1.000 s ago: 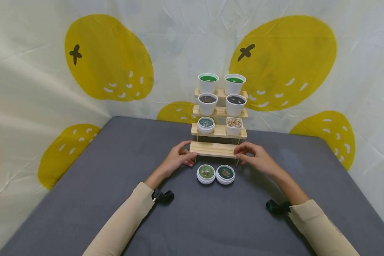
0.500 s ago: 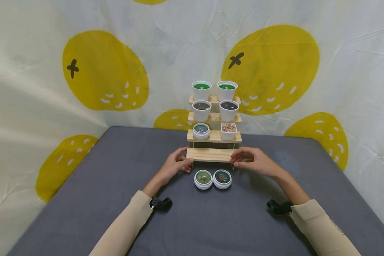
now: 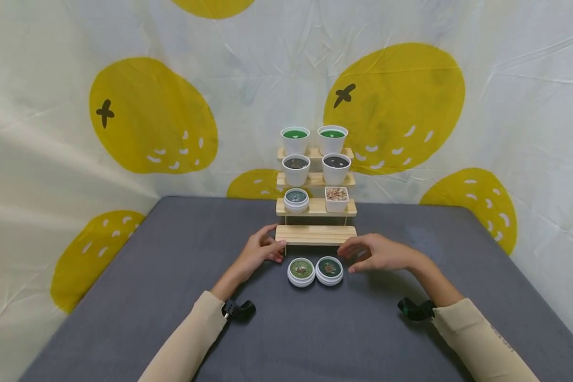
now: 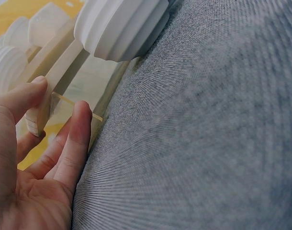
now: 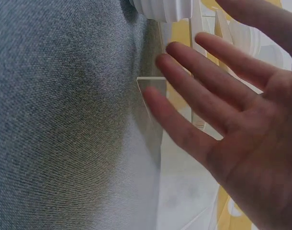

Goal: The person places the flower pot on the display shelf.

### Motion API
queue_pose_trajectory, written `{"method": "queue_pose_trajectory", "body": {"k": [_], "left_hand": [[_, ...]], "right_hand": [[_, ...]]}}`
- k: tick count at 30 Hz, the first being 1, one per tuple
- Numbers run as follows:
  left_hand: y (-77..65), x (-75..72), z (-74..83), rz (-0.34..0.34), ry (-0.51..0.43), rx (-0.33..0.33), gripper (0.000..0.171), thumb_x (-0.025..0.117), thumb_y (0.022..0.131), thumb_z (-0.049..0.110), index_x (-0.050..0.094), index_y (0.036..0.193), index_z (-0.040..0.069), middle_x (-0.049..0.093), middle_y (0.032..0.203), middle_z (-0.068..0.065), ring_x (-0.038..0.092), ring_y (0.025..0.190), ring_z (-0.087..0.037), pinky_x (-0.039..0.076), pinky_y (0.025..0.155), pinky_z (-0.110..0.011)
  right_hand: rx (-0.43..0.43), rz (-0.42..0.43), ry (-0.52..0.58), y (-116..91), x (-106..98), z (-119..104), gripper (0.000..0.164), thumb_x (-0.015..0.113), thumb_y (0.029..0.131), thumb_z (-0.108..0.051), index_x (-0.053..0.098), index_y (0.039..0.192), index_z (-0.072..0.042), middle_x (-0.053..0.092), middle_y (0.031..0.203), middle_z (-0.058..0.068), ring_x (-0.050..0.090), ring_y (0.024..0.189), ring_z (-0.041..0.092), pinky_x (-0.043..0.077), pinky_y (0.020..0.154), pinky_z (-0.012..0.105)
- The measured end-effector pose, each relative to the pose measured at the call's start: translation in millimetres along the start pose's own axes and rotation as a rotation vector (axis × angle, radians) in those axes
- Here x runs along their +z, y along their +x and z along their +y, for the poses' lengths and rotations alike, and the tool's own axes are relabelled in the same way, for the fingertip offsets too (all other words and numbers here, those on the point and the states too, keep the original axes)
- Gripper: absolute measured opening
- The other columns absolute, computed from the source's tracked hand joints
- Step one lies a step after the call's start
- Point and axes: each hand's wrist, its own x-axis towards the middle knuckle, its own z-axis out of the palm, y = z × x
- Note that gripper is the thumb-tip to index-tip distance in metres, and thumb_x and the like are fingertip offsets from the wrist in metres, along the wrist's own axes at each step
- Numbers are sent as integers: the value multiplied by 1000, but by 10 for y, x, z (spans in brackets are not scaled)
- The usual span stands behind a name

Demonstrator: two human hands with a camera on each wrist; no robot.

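At the left end of a tiered stand's lowest wooden shelf, my left hand pinches the plank between thumb and index finger. The plank carries no pots. My right hand is off the wood, fingers spread and holding nothing, just right of a squat white pot with dark green filling. Beside that pot sits a matching one with lighter green filling. Both rest on the grey cloth before the stand. In the right wrist view the palm and extended fingers show bare.
Higher shelves hold white pots in pairs: green-filled ones on top, dark-filled ones below, then a round pot and a square pot of pebbles. A patterned curtain hangs behind the grey cloth.
My right hand has let go of the lowest shelf's right end and moved down toward the dark green pot, fingers opening. The left hand keeps its grip. The head view has tilted slightly upward.
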Motion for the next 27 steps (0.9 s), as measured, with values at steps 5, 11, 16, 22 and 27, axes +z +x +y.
{"method": "queue_pose_trajectory", "body": {"k": [5, 11, 16, 22, 27], "left_hand": [[-5, 7, -5, -2, 4, 2, 70, 73, 99, 20, 38, 159, 13, 69, 98, -16, 72, 74, -19, 66, 74, -36], [-6, 9, 3, -4, 12, 3, 71, 72, 99, 20, 36, 160, 12, 69, 99, -17, 72, 74, -19, 66, 74, -37], [-2, 9, 4, -11, 10, 5, 73, 72, 99, 20, 35, 160, 10, 69, 98, -17, 72, 73, -19, 66, 74, -37], [0, 2, -5, -9, 3, 6, 74, 72, 99, 19, 33, 161, 8, 69, 97, -16, 72, 73, -19, 66, 73, -36], [-2, 5, -3, -6, 0, 3, 74, 72, 99, 19, 33, 161, 8, 69, 96, -14, 72, 73, -18, 66, 73, -35]], "right_hand": [[1, -67, 16, 2, 31, 15, 52, 81, 90, -18, 62, 135, 0, 67, 131, 18, 66, 119, 37, 58, 99, 53], [15, -109, 32, 9, 55, 23, 53, 82, 89, -16, 61, 136, -2, 68, 128, 16, 67, 117, 36, 59, 98, 52], [20, -102, 25, 23, 83, 41, 58, 84, 87, -18, 59, 137, -2, 70, 124, 13, 68, 114, 33, 59, 96, 47], [-4, -84, 10, 61, 128, 52, 63, 86, 85, -20, 58, 138, -4, 73, 118, 10, 69, 110, 32, 60, 90, 37], [-16, -73, 20, 80, 160, 40, 64, 86, 85, -21, 56, 140, -6, 72, 115, 10, 68, 108, 30, 59, 87, 34]]}}
